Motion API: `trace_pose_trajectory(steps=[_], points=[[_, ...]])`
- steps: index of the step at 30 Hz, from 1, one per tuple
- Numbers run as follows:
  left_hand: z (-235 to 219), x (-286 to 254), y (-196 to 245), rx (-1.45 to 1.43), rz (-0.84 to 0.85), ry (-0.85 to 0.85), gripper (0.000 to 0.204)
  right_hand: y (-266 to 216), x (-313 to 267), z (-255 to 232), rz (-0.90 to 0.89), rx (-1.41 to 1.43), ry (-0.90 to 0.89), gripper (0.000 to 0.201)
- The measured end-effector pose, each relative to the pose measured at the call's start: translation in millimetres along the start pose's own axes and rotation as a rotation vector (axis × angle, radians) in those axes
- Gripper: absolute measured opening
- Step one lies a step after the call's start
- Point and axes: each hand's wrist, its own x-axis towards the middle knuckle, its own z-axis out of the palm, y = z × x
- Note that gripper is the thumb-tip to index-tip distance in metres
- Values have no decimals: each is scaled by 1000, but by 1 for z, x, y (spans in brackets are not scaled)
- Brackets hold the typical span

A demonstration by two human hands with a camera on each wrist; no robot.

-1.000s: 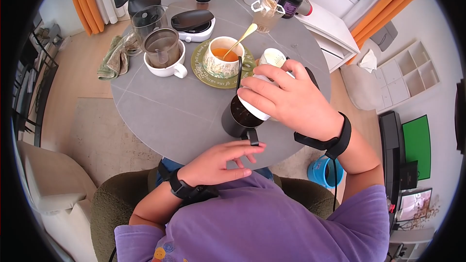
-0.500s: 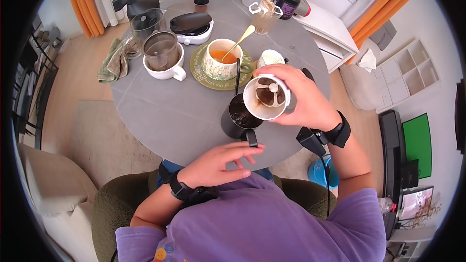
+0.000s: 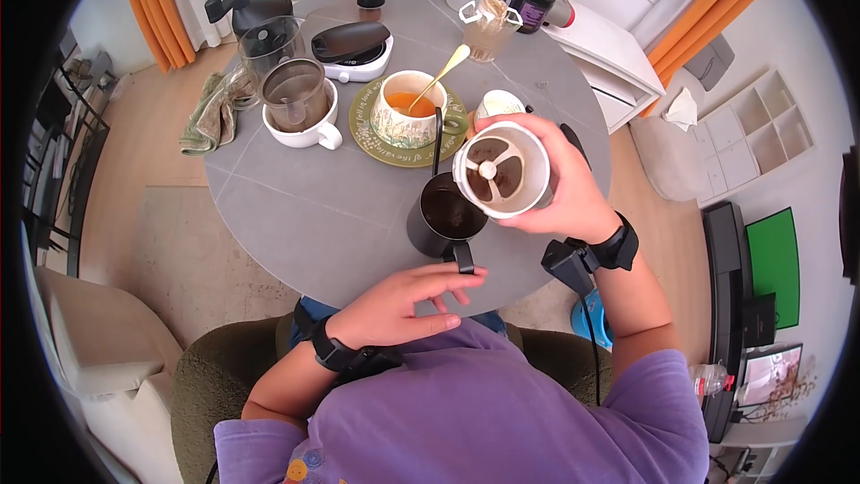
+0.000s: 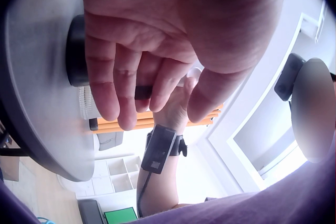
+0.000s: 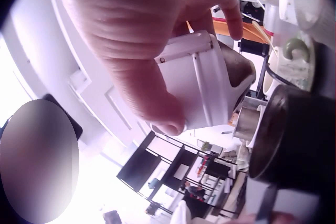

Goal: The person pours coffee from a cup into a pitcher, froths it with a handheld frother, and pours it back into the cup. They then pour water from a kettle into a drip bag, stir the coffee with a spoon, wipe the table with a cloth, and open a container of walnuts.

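My right hand [image 3: 573,181] grips a white cup [image 3: 537,161] around its side, thumb along the wall in the right wrist view. It is tilted, its mouth towards the head camera, showing a three-spoked hub and brown residue inside. Just below and left stands a black mug [image 3: 430,226] with dark contents and a thin black rod leaning up from it. My left hand [image 3: 399,303] is by the mug, its fingers loosely extended and fingertips right at the mug's handle [image 3: 463,256]; in the left wrist view [image 4: 139,50] the hand partly hides the mug.
Behind the mug, a patterned cup [image 3: 408,125] of amber liquid with a gold spoon stands on a green saucer [image 3: 367,139]. Further left are a white cup [image 3: 305,132] holding a strainer, and a white scale [image 3: 367,63]. A glass [image 3: 484,40] with a drip bag stands at the back.
My right hand has turned the white cup from mouth-down over the mug to mouth towards the head camera, and shifted slightly right. My left hand has stayed by the handle.
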Motion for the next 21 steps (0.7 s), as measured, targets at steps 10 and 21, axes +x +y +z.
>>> trace_pose_trajectory(steps=[10,21], points=[[-1,0,2,15,-9,0,46,-13,5,2,-143,-477,-82,71],[-1,-2,0,47,-2,18,45,-30,17,17,-549,-1171,-275,42]])
